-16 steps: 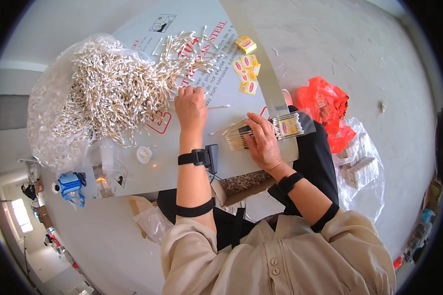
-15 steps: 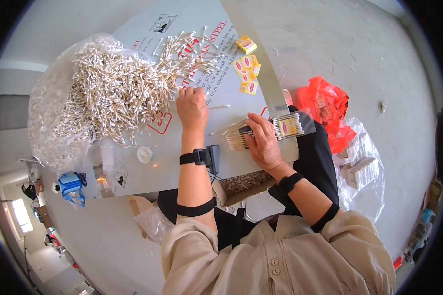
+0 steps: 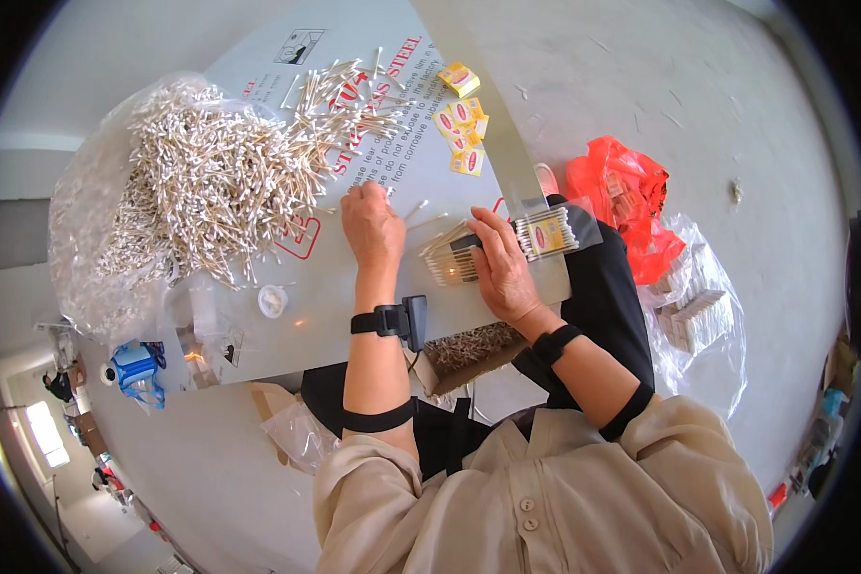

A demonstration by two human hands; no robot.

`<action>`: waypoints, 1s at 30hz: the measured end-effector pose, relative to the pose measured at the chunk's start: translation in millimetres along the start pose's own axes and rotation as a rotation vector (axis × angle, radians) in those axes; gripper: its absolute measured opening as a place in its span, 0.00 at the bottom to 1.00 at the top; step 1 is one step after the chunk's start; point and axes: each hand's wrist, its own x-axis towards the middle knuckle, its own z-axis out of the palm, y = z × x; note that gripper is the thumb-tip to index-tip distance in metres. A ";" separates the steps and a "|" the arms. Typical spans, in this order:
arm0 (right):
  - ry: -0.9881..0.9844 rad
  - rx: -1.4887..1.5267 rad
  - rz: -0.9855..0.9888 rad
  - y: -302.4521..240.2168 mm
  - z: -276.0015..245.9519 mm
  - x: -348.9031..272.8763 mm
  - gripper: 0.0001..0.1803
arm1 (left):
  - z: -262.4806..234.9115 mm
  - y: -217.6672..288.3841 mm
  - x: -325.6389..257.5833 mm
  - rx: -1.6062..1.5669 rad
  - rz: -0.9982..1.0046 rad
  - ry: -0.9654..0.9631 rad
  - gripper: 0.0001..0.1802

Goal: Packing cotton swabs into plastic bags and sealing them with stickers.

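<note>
Beside the large heap of cotton swabs (image 3: 220,177), my left hand (image 3: 373,230) is closed in a pinch. A white swab tip shows at its fingertips, the rest hidden by the fingers. Two loose swabs (image 3: 417,209) lie just right of it on the table. My right hand (image 3: 499,266) rests with fingers extended over a row of swabs (image 3: 445,261) and a dark flat piece (image 3: 465,258). Right of those fingers, a clear plastic sleeve (image 3: 586,230) holds a row of swabs with a yellow card (image 3: 545,235) on it.
Several yellow cards (image 3: 461,134) and a yellow stack (image 3: 459,79) lie near the table's right edge. A small round white container (image 3: 273,301) stands front left. Below are a cardboard box (image 3: 469,368) of swabs, a red bag (image 3: 617,187) and a clear bag (image 3: 703,316) of packs.
The whole view has shifted slightly. My left hand stays by the heap's right side, and the swabs beside it lie differently. My right hand remains over the row of swabs.
</note>
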 end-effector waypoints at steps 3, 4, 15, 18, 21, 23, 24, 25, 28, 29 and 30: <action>0.022 0.082 0.038 1.1 0.0 -0.5 0.23 | 5.4 22.3 -10.8 -0.089 0.100 -0.032 0.08; 0.038 0.080 0.032 1.6 -0.5 0.2 0.22 | 5.2 29.0 -15.5 -0.119 0.142 -0.039 0.08; 0.108 0.286 0.137 3.9 1.8 4.7 0.19 | -0.5 18.5 -86.6 -0.871 -0.182 0.124 0.23; 0.144 0.428 0.208 6.2 4.8 20.8 0.17 | 2.7 34.0 -78.8 -1.014 -0.222 0.171 0.26; 0.141 0.475 0.206 9.7 19.6 25.2 0.18 | 6.2 40.1 -72.5 -0.999 -0.202 0.105 0.27; 0.107 0.563 0.229 16.0 25.6 22.6 0.19 | -8.4 59.1 -64.5 -1.026 -0.354 -0.047 0.27; 0.111 0.557 0.234 18.6 24.0 19.8 0.19 | -13.2 66.4 -60.7 -1.038 -0.502 -0.196 0.27; 0.100 0.652 0.285 6.5 28.6 19.6 0.20 | 0.2 40.4 -71.7 -1.033 -0.181 0.007 0.26; 0.125 0.725 0.351 9.7 25.0 20.2 0.21 | 1.2 39.6 -73.1 -1.197 -0.261 0.068 0.28; 0.141 0.734 0.343 10.0 24.0 21.3 0.21 | 0.7 38.9 -72.6 -1.188 -0.236 0.044 0.28; 0.140 0.732 0.347 9.4 23.5 21.9 0.21 | -0.8 37.8 -73.1 -1.189 -0.241 0.041 0.28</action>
